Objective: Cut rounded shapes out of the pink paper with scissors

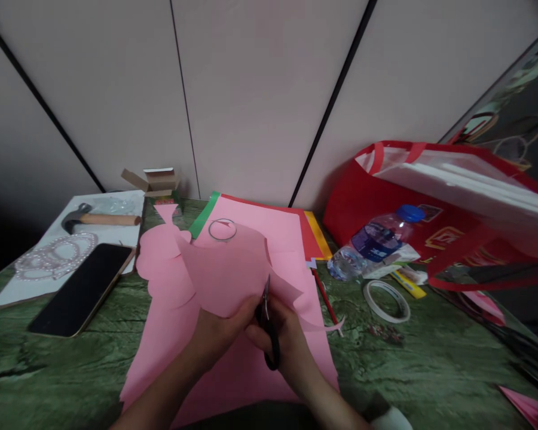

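My left hand point(226, 331) grips the lower edge of a large pink paper piece point(231, 269), thumb on top. In my right hand point(287, 334) is a pair of scissors point(268, 328) with black handles, fingers around the loops. The blades point away from me and meet the right edge of the paper, where a strip curls off to the right. Under both hands lies a stack of pink sheets point(246, 382). Several cut pink pieces with scalloped edges point(164, 263) rest on the stack's left side. A thin ring point(222, 229) lies beyond the held paper.
At left are a phone point(83, 289), a hammer point(103, 219), bead strings point(63, 254) and an opened small box point(159, 182). To the right are a red pencil point(325, 295), a tape roll point(386, 301), a water bottle point(372, 245) and a red bag point(385, 191). A wall point(251, 101) closes the back.
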The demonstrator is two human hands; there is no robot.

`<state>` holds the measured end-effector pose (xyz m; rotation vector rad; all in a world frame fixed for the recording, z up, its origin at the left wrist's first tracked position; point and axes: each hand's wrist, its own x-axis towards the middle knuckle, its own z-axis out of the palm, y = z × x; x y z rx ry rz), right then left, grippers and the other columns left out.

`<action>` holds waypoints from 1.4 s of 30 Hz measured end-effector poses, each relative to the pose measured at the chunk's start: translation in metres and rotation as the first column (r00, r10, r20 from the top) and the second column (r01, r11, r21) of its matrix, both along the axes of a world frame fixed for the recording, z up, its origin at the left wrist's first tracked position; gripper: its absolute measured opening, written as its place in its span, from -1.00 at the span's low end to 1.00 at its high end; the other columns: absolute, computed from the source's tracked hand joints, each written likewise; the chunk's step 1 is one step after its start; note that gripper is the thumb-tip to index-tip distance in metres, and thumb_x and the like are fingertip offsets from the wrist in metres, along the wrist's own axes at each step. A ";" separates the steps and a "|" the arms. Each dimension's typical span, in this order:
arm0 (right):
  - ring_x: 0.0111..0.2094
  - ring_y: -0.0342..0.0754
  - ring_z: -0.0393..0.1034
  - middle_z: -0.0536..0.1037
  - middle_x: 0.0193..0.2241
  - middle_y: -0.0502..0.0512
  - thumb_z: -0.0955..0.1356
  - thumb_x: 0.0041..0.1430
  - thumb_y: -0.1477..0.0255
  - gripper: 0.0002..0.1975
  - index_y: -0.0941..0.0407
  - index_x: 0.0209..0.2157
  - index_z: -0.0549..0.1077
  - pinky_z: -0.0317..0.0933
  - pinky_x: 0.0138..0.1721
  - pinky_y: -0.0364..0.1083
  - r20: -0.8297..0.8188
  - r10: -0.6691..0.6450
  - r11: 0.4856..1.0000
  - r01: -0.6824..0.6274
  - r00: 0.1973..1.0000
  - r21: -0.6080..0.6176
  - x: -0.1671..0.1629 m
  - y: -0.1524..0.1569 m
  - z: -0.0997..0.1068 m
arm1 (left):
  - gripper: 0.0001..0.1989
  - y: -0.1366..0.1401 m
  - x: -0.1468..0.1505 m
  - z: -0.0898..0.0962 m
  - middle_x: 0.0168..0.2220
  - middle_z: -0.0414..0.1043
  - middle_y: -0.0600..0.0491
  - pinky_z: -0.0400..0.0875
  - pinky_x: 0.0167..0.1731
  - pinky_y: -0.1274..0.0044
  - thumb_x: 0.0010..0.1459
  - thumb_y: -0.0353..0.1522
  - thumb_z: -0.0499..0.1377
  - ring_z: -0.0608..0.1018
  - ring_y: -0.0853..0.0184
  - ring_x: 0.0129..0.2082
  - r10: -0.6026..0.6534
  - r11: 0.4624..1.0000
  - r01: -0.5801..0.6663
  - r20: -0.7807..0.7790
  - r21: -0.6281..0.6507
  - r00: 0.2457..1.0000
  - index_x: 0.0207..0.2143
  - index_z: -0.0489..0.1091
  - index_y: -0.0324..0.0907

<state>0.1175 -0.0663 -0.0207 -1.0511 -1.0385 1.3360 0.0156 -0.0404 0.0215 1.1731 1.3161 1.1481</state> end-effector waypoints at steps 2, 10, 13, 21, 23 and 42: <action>-0.57 -0.19 0.06 0.23 -0.61 -0.10 0.45 -0.24 0.34 -0.71 0.12 -0.50 0.29 -0.03 -0.58 -0.19 0.004 -0.014 1.000 0.014 1.000 0.009 0.000 0.000 0.000 | -0.87 0.000 0.000 -0.004 -0.49 0.50 0.09 0.43 -0.42 0.51 -0.17 -0.39 0.19 0.52 0.31 -0.44 -0.001 1.000 0.001 -0.007 0.009 1.000 -0.46 0.38 -0.18; -0.56 -0.18 0.07 0.24 -0.60 -0.10 0.45 -0.23 0.32 -0.69 0.12 -0.46 0.30 -0.01 -0.56 -0.19 0.023 0.005 0.999 -0.006 1.000 0.043 0.002 0.001 -0.005 | -0.86 0.000 0.000 -0.006 -0.48 0.50 0.06 0.44 -0.41 0.50 -0.18 -0.39 0.20 0.52 0.29 -0.43 0.010 1.000 -0.009 -0.026 0.020 1.000 -0.47 0.39 -0.20; -0.57 -0.19 0.08 0.25 -0.60 -0.10 0.45 -0.25 0.33 -0.69 0.13 -0.47 0.30 -0.01 -0.57 -0.20 0.026 -0.013 0.999 0.013 1.000 0.032 0.002 0.002 -0.007 | -0.84 -0.001 0.001 -0.004 -0.46 0.51 0.05 0.43 -0.38 0.48 -0.20 -0.38 0.20 0.52 0.27 -0.41 0.031 1.000 -0.031 -0.032 0.001 0.999 -0.45 0.39 -0.20; -0.60 -0.20 0.06 0.24 -0.64 -0.12 0.44 -0.23 0.38 -0.74 0.13 -0.49 0.31 -0.03 -0.60 -0.21 0.030 -0.034 0.999 0.033 0.999 0.041 0.002 0.001 -0.002 | -0.90 -0.002 0.000 -0.003 -0.49 0.50 0.08 0.43 -0.39 0.50 -0.17 -0.39 0.18 0.52 0.29 -0.43 0.001 1.000 0.000 -0.033 0.029 0.999 -0.49 0.39 -0.20; -0.60 -0.20 0.07 0.25 -0.64 -0.11 0.44 -0.22 0.37 -0.73 0.13 -0.47 0.31 -0.02 -0.61 -0.21 0.036 -0.032 0.998 0.030 0.999 0.049 0.002 0.001 -0.002 | -0.88 -0.001 0.000 -0.003 -0.48 0.50 0.07 0.44 -0.39 0.49 -0.18 -0.39 0.20 0.52 0.28 -0.42 0.005 0.999 -0.004 -0.022 0.036 1.000 -0.48 0.40 -0.21; -0.65 -0.21 0.07 0.23 -0.69 -0.13 0.40 -0.21 0.33 -0.75 0.13 -0.51 0.29 -0.03 -0.62 -0.19 0.074 -0.039 0.999 0.041 0.996 -0.026 0.001 0.000 0.004 | -0.92 0.002 -0.003 -0.003 -0.72 0.39 0.11 0.38 -0.62 0.56 -0.14 -0.37 0.16 0.48 0.32 -0.62 -0.073 0.997 0.073 -0.015 0.027 0.997 -0.60 0.38 -0.20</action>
